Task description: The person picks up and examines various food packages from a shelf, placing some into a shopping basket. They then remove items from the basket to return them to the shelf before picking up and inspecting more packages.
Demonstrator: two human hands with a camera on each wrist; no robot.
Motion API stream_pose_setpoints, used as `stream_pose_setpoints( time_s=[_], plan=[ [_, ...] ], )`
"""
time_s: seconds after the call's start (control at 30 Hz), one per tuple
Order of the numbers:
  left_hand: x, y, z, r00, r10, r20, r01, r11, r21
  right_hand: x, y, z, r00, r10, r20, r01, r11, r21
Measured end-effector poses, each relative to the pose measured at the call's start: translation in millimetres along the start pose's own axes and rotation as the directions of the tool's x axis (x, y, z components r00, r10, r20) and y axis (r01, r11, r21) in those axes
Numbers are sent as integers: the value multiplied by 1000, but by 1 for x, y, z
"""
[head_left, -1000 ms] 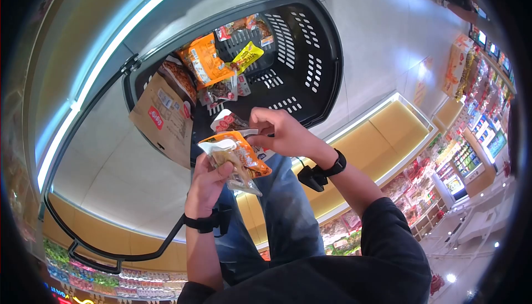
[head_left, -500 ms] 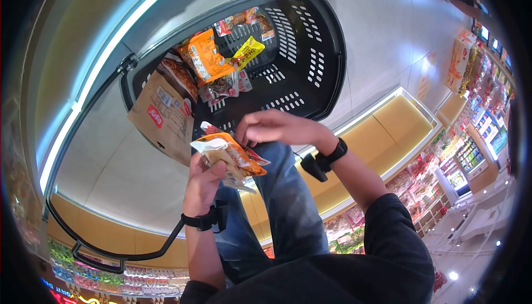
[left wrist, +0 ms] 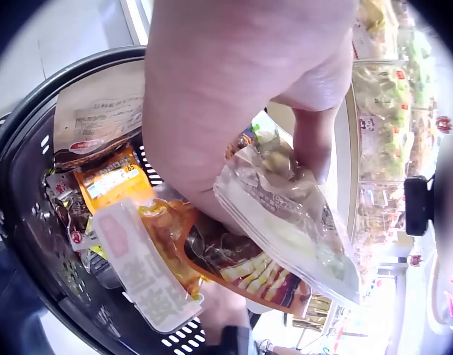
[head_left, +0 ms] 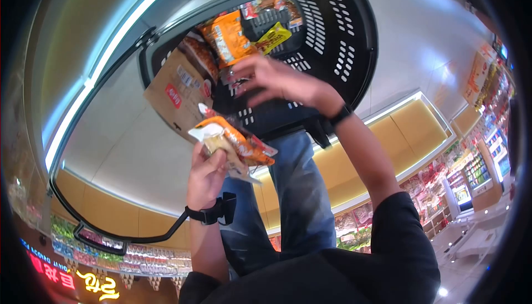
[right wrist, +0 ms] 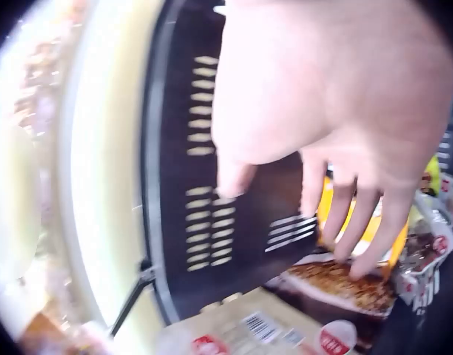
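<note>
Left hand (head_left: 206, 179) gripping snack packets (head_left: 237, 144), right hand (head_left: 282, 82) empty, partly screening orange packet (head_left: 227, 35), brown bag (head_left: 184, 109) near, basket (head_left: 324, 65) beneath

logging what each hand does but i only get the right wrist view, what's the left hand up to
Observer: The head view shows the left hand gripping several packs.
Operator: which ones can you make out
Observer: In the left wrist view, a clear pack overlaps an orange-edged pack.
Operator: anything in the basket on the side away from the person
Observer: Yes, the head view shows small packs with some red on them lying there.
</note>
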State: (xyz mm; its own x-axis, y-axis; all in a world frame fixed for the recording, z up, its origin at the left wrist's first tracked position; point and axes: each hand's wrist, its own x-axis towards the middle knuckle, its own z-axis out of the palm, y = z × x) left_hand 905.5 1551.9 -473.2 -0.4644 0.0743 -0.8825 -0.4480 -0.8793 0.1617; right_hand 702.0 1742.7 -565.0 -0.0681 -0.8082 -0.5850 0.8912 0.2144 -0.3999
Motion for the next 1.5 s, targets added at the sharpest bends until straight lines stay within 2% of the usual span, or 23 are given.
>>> stream_pose_setpoints(
  time_s=[0.03,0.1,0.2,0.3,0.37,0.43,0.5,0.53,0.57,0.63,0.67,0.77,0.83,0.9,0.97,1.03,1.1,1.13,1.23,1.3,1.37,1.47,1.5],
  plan=[
    [0,4,5,1000,-11,-8,11,1000,-27,-12,-13,28,986,-49,157,58,997,-53],
    [-2,5,5,997,12,-79,-13,1000,-16,-33,-23,61,967,-72,245,127,968,-216],
    [-8,14,11,996,-17,92,23,997,-69,-52,-35,73,984,-67,163,94,981,-167],
    [-25,21,26,997,-26,70,39,982,-182,-67,-51,86,998,-44,39,49,989,-139],
    [-36,25,33,996,-13,87,28,986,-166,-76,-59,104,990,-138,-31,111,895,-431],
    [-47,30,38,991,-5,137,27,987,-161,-90,-77,129,988,-119,-96,59,875,-481],
    [-63,37,51,985,32,167,2,980,-201,-102,-93,147,983,-66,-170,-73,711,-700],
    [-72,42,58,985,44,165,-4,972,-234,-108,-85,157,939,-218,-268,-23,735,-678],
    [-81,47,64,985,57,164,-11,963,-268,-114,-86,163,937,-237,-256,-7,719,-695],
    [-99,50,59,981,86,176,-34,960,-279,-133,-93,176,873,-195,-448,-7,912,-410],
    [-110,50,52,967,127,223,-53,949,-312,-145,-111,196,897,-118,-425,32,978,-204],
    [-151,58,55,918,198,343,-61,926,-372,-179,-119,234,904,-126,-409,86,990,-114],
    [-184,65,71,772,353,529,-82,880,-467,-205,-116,268,911,-112,-397,108,994,-32],
    [-217,67,96,684,414,601,-6,827,-562,-232,-114,308,950,-76,-304,195,903,383],
    [-252,78,114,489,550,677,-18,783,-622,-259,-106,351,952,-135,-276,245,875,418],
    [-282,90,123,376,518,769,33,821,-569,-284,-99,389,963,-125,-240,222,874,433],
    [-320,98,134,342,307,888,73,934,-351,-307,-97,430,964,-141,-224,229,866,444],
    [-325,98,135,196,298,934,-10,953,-302,-319,-95,450,952,-202,-230,289,841,457],
    [-364,89,149,89,284,955,47,956,-289,-346,-86,495,876,-362,-319,469,793,389],
    [-387,84,152,61,262,963,34,964,-265,-351,-71,490,960,-158,-233,263,796,545],
    [-409,78,150,34,249,968,-6,968,-249,-366,-67,504,946,-215,-242,309,824,475],
    [-438,60,148,59,237,970,19,971,-238,-388,-65,520,923,-322,-210,369,895,250],
    [-450,52,147,150,283,947,-24,959,-282,-395,-67,525,900,-364,-239,407,898,167]
  ],
)
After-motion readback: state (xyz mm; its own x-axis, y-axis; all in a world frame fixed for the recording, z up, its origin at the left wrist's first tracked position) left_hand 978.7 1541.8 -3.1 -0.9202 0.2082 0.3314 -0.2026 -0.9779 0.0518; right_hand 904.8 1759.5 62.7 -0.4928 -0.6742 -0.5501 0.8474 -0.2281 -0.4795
